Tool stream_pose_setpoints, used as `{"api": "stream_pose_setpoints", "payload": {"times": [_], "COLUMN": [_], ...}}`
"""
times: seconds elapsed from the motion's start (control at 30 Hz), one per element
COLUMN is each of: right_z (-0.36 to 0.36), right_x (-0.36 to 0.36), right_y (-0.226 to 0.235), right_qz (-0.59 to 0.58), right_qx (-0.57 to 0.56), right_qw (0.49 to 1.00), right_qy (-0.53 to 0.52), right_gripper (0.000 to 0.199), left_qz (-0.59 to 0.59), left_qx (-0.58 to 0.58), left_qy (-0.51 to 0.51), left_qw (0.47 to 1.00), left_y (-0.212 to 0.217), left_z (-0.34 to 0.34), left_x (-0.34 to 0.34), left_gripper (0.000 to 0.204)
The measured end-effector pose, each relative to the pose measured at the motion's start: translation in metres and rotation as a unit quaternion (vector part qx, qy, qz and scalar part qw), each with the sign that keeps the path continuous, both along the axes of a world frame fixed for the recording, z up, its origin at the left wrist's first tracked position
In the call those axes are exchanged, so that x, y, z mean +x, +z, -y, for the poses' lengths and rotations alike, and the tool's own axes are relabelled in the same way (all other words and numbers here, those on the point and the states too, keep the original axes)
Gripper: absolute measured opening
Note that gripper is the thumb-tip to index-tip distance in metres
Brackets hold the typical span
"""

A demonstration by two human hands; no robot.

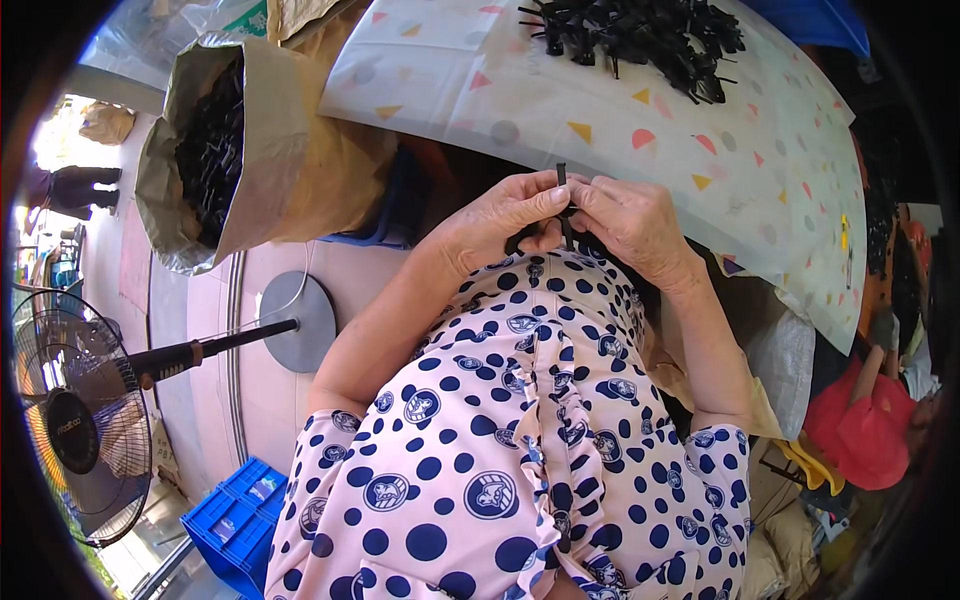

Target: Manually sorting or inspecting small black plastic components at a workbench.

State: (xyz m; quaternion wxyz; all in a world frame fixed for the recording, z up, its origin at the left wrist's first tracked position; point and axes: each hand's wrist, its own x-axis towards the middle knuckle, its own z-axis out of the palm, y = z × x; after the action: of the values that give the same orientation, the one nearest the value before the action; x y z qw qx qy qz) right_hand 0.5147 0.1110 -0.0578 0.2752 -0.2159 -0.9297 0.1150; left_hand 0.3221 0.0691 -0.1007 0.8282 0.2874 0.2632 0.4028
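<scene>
In front of my body, close to the near edge of the table, my two hands meet around a small black part (pixel 562 178), a thin stick-like piece that looks like plastic or rubber. My left hand (pixel 515 208) pinches it between thumb and fingers. From the other side, my right hand (pixel 628 218) has its fingertips closed at the same piece. Its lower portion is partly hidden by my fingers. Beyond my hands, a heap of similar black parts (pixel 640 40) lies on the patterned white table cover (pixel 450 90).
To the left stands an open paper sack (pixel 290 150) filled with black parts. A standing fan (pixel 80 420) and a blue crate (pixel 235 525) are farther left. A yellow cutter (pixel 845 245) lies at the table's right side, and a red cap (pixel 862 425) is at the far right.
</scene>
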Motion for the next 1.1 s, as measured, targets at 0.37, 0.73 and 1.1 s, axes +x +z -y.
{"api": "stream_pose_setpoints", "payload": {"times": [0.37, 0.73, 1.1], "right_z": [0.023, 0.034, 0.035], "right_x": [-0.012, -0.032, -0.033], "right_y": [-0.024, -0.03, -0.058], "right_qz": [-0.129, -0.102, -0.173], "right_qx": [-0.421, -0.473, -0.413], "right_qw": [0.89, 0.865, 0.884], "right_qy": [-0.12, -0.134, -0.136], "right_gripper": [0.021, 0.02, 0.016], "left_qz": [-0.089, -0.324, -0.52], "left_qx": [0.037, 0.22, 0.278], "left_qy": [0.139, 0.196, 0.19], "left_qw": [0.986, 0.899, 0.785], "left_y": [-0.008, -0.023, -0.007], "left_z": [0.015, 0.018, 0.018], "left_x": [-0.001, 0.01, 0.019], "left_gripper": [0.032, 0.029, 0.03]}}
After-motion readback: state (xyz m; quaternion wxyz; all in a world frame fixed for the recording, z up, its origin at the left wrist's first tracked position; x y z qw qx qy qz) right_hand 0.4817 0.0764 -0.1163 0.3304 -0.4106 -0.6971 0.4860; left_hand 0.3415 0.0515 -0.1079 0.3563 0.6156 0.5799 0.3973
